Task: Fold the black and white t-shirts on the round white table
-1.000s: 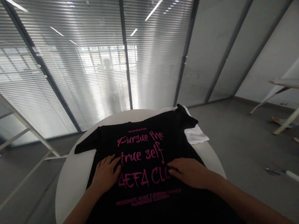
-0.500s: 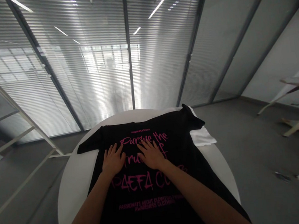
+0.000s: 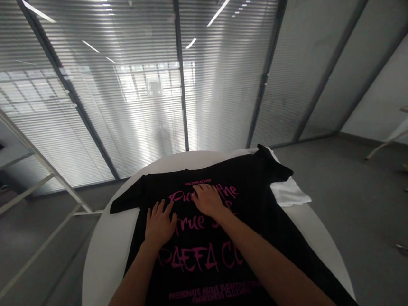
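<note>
A black T-shirt (image 3: 204, 238) with pink lettering lies spread on a round white table (image 3: 102, 257), its sleeves out to both sides. My left hand (image 3: 160, 223) rests flat on the shirt's left chest area, fingers stretched and a little apart. On the upper middle of the print lies my right hand (image 3: 207, 200), palm down, its fingers extended over the top line of script. Neither hand grips the fabric. Part of a folded white cloth (image 3: 290, 192) shows from under the shirt's right sleeve.
Behind the table stands a glass wall with blinds (image 3: 143, 110). A white metal frame (image 3: 48, 169) rises at the left, close to the table. White furniture legs (image 3: 388, 139) stand at the right on the grey floor (image 3: 365, 196).
My right hand has slid up the shirt toward the collar, onto the top line of print. My left hand stays nearly in place. The view has shifted slightly.
</note>
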The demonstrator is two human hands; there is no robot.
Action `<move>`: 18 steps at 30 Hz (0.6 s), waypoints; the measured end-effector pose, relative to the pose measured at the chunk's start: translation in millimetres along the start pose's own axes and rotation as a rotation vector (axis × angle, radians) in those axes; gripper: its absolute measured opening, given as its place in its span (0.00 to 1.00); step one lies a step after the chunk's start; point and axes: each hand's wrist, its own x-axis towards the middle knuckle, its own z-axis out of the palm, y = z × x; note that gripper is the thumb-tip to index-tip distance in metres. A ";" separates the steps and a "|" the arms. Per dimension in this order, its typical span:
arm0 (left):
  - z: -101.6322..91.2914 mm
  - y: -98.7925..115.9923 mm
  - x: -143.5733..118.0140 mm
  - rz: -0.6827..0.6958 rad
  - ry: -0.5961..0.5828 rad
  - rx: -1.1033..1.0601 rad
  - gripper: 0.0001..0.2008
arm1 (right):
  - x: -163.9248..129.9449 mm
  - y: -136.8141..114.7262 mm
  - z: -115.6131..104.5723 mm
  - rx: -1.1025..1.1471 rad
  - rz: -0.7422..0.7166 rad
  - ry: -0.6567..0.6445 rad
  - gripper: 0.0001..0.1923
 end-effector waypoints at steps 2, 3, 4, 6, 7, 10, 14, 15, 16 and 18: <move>0.1 -0.3 0.7 -0.010 0.004 -0.003 0.26 | 5.6 -2.3 9.5 0.017 -0.005 0.008 0.27; 0.2 -0.5 1.1 -0.014 0.007 -0.005 0.26 | 7.0 -2.7 14.8 0.023 -0.009 -0.015 0.28; 0.3 -0.7 1.4 -0.015 0.008 -0.007 0.26 | 7.8 -2.5 20.0 0.025 -0.012 -0.046 0.29; 0.2 -0.4 2.1 -0.012 0.007 -0.009 0.26 | 8.5 -1.0 28.9 0.027 -0.015 -0.104 0.30; -0.1 0.1 2.3 -0.014 0.007 -0.009 0.26 | 8.7 0.0 32.1 0.028 -0.016 -0.117 0.31; -2.3 3.3 3.5 -0.042 0.022 -0.015 0.26 | 9.5 3.2 37.2 0.039 -0.027 -0.110 0.31; -8.0 2.0 11.3 -0.083 0.055 -0.029 0.23 | 10.6 5.4 38.8 0.054 -0.040 -0.089 0.31; -10.0 -1.3 15.6 -0.105 0.066 -0.030 0.22 | 10.7 5.7 39.1 0.056 -0.040 -0.085 0.31; -12.1 -6.2 21.0 -0.131 0.084 -0.025 0.22 | 10.7 5.9 39.6 0.059 -0.040 -0.083 0.31; -17.1 -21.0 34.8 -0.178 0.141 0.011 0.22 | 10.8 6.6 40.5 0.065 -0.038 -0.085 0.32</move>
